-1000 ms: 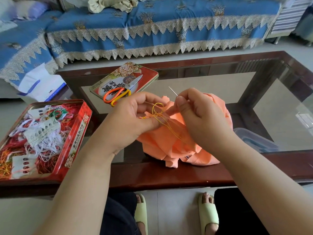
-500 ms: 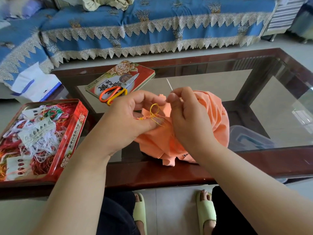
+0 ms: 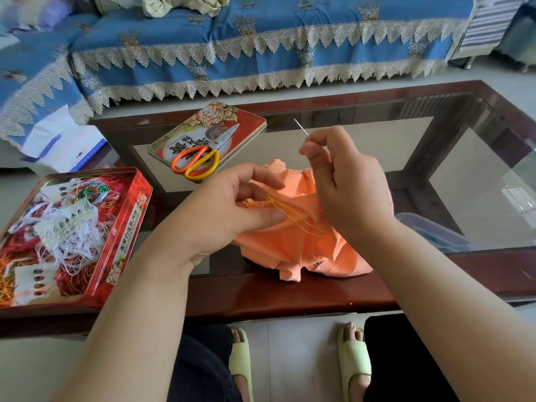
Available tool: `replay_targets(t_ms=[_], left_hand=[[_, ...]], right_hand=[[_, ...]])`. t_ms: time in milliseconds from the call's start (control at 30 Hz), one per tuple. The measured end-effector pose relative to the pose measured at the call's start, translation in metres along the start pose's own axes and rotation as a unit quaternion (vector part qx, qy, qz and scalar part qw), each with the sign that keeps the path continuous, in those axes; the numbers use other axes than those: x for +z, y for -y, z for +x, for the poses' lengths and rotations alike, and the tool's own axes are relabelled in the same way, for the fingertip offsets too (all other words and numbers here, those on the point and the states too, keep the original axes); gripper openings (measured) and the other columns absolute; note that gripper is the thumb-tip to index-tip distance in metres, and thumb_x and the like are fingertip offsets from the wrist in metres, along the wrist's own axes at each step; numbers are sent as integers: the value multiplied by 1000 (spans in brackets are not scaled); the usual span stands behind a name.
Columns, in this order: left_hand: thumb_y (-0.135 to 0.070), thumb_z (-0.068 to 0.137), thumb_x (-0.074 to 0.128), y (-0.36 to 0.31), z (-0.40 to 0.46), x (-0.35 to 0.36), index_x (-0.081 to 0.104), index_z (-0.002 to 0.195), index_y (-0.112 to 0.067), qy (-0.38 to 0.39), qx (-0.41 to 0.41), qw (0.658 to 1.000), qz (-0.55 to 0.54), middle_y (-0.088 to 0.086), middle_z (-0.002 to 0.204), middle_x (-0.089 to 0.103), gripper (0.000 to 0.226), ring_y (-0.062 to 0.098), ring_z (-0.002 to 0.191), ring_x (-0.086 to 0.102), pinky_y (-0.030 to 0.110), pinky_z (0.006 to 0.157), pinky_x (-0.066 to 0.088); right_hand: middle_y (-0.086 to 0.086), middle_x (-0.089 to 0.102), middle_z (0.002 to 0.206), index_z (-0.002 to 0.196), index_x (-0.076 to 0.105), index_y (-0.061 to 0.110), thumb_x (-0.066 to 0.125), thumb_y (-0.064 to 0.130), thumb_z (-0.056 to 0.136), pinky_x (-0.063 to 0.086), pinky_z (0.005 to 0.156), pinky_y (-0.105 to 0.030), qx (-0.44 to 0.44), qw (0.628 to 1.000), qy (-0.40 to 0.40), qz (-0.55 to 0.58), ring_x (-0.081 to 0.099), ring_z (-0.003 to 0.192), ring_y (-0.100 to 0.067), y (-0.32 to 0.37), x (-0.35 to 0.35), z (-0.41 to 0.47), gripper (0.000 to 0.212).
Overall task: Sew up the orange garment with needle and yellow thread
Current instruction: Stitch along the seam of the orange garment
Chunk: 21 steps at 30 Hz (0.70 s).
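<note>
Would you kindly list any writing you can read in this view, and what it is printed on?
Tin lid under the scissors: large red Chinese characters, partly covered, not legible.
Front wall of the open thread tin: a line of Chinese characters, too blurred to quote.
White bag by the sofa: small dark mark, unreadable.

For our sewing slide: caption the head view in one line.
Right hand lifts the needle, drawing yellow thread from the orange garment pinched by the left hand.

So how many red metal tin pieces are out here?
2: the open red metal tin full of tangled threads at the table's left end, and its flat red lid farther back, under the orange-handled scissors.
</note>
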<state>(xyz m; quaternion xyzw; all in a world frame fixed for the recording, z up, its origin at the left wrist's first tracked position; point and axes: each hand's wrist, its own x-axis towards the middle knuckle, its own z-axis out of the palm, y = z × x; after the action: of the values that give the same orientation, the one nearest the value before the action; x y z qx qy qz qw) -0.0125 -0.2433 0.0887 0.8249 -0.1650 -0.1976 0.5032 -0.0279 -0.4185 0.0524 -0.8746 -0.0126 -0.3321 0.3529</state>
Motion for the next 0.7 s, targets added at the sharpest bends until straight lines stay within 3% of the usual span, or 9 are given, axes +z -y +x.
replay_targets(t_ms=[100, 167, 300, 467, 567, 700], left_hand=[[-16, 72, 75, -7, -2, 1, 65, 103, -25, -11, -10, 996, -90, 14, 94, 73, 34, 8, 58, 66, 10, 42, 41], [-12, 75, 73, -8, -3, 2, 64, 102, -22, -35, -14, 993, -113, 20, 93, 70, 31, 2, 48, 59, 7, 36, 34], [-14, 77, 73, -9, -2, 4, 65, 101, -23, -50, -15, 993, -110, 10, 84, 70, 27, 0, 44, 56, 7, 35, 31], [-10, 80, 73, -11, -3, 5, 65, 102, -22, -58, -22, 991, -118, 6, 82, 72, 26, 2, 47, 60, 8, 34, 33], [-7, 81, 71, -12, -4, 6, 64, 103, -19, -60, -19, 990, -126, 5, 80, 70, 26, 0, 42, 56, 7, 33, 31], [-6, 82, 71, -14, -5, 8, 63, 106, -17, -46, -11, 991, -122, 7, 79, 69, 27, -2, 39, 52, 6, 33, 30]], right_hand=[[15, 50, 56, 104, 58, 13, 42, 30, 102, 34, 44, -13, 51, 997, 41, 26, 49, 48, 0, -3, 1, 1, 23], [13, 59, 63, 99, 55, 15, 40, 30, 103, 39, 50, -14, 73, 995, 39, 64, 55, 57, -1, -3, 0, 0, 22], [9, 59, 63, 91, 49, 20, 37, 28, 104, 47, 55, -31, 71, 988, -18, 132, 55, 56, -7, 4, -4, -4, 19], [6, 60, 59, 96, 54, 18, 34, 34, 101, 44, 51, -39, 47, 996, 7, 69, 55, 51, -10, 14, 4, -17, 26], [10, 59, 61, 97, 57, 15, 30, 38, 100, 42, 49, -36, 31, 999, -20, 14, 54, 52, -10, 15, 10, -20, 36], [7, 60, 62, 99, 58, 14, 33, 36, 99, 42, 47, -33, 51, 998, -12, 19, 56, 52, -14, 19, 13, -23, 34]])
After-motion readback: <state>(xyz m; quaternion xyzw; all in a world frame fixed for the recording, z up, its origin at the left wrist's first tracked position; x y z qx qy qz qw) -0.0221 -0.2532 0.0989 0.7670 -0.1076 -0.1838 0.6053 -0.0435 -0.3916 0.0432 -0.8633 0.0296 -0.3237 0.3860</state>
